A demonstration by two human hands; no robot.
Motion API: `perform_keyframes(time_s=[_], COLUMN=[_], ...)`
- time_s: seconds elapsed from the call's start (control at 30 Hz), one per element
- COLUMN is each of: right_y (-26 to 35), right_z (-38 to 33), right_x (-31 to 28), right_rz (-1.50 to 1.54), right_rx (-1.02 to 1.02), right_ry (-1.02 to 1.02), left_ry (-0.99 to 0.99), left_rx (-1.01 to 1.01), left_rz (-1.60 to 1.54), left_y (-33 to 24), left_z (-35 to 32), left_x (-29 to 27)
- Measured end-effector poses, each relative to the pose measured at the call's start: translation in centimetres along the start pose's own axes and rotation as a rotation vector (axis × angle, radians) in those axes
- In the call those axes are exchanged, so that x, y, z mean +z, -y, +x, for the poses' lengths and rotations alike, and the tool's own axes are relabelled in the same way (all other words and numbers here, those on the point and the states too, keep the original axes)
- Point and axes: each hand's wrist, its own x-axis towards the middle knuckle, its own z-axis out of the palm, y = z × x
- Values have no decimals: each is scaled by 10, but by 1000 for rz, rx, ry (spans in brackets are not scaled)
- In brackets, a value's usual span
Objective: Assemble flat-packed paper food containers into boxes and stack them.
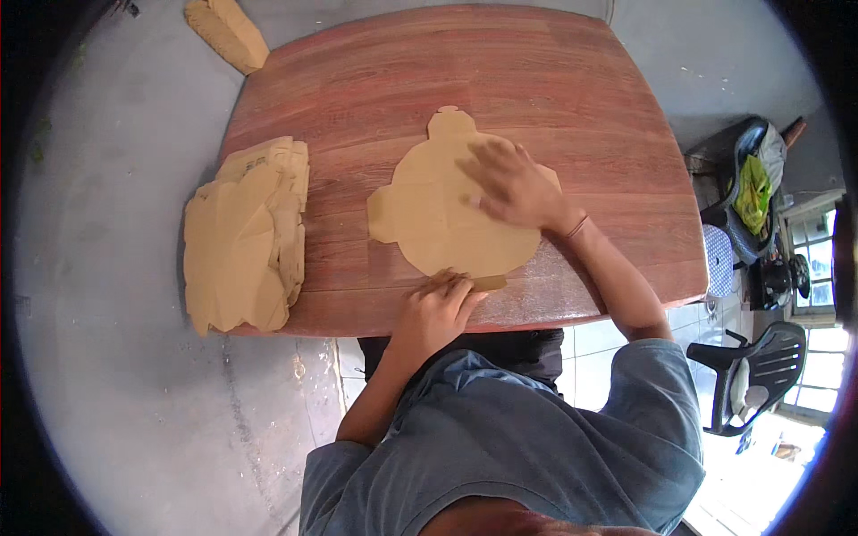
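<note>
A flat brown cardboard box blank (438,214), round in outline with tabs on its sides, lies on the wooden table in front of me. My left hand (435,311) is at its near edge, the fingers and thumb closed on the near tab (489,283), which stands bent up from the sheet. Over the right half of the blank, my right hand (517,185) is spread with its fingers pointing to the far left. Some blur softens those fingertips, and whether they press on the cardboard is hard to see.
At the table's left edge is a stack of similar cardboard blanks (234,241), partly overhanging. A long cardboard piece (228,36) sits beyond the far left corner of the table (554,71). To the right stand a dark plastic chair (764,371) and a blue patterned stool (718,259).
</note>
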Motion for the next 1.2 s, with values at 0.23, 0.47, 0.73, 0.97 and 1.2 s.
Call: perform_keyframes(time_s=[0.23,0.47,0.73,0.97,1.2], right_y=[15,16,13,14,15], right_z=[7,6,8,12,11], right_x=[26,18,17,16,11], right_rz=[-112,-107,-83,-85,-75], right_rx=[62,80,61,38,78], right_ry=[198,224,235,256,279], left_ry=[49,-225,-90,-119,-119], left_rx=[-73,-478,-575,-610,-422], left_rz=[-96,509,442,468,645], left_y=[19,68,108,121,115], left_z=[-18,-67,-106,-116,-110], left_x=[-67,-155,-174,-171,-168])
